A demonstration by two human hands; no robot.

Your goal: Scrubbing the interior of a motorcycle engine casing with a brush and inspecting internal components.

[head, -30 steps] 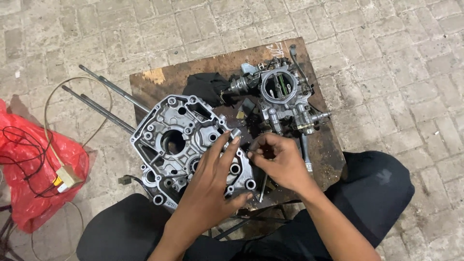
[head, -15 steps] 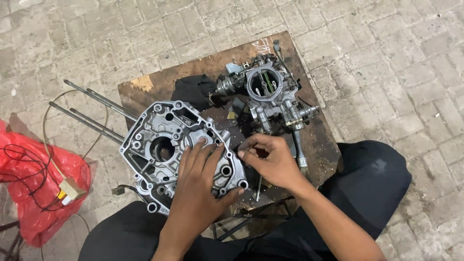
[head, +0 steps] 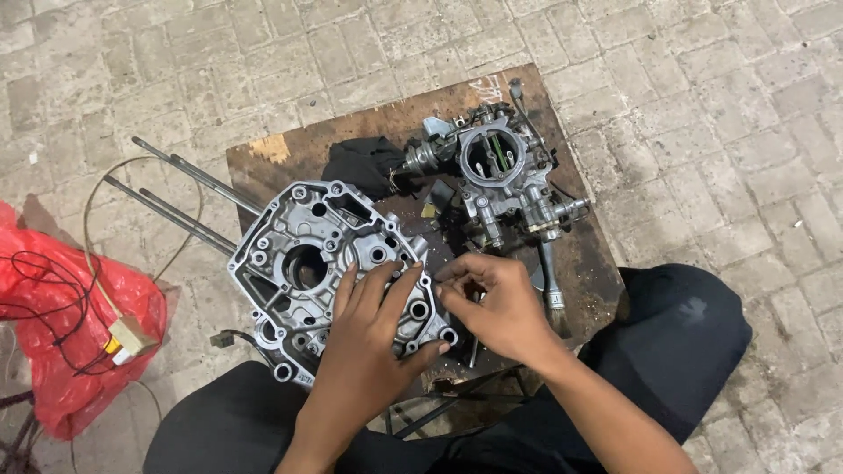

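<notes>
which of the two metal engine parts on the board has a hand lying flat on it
The large flat engine case on the left; the left hand lies on it. The smaller carburettor behind sits untouched.

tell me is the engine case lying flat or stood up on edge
Lying flat: the engine case rests broad face up on the wooden board, bores facing the camera, left hand spread on it.

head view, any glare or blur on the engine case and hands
Head view: soft, even light, with no hard shadows; the grey engine case shows mild sheen but no blown glare; left hand and right hand look sharp, with the fingers slightly soft.
</notes>
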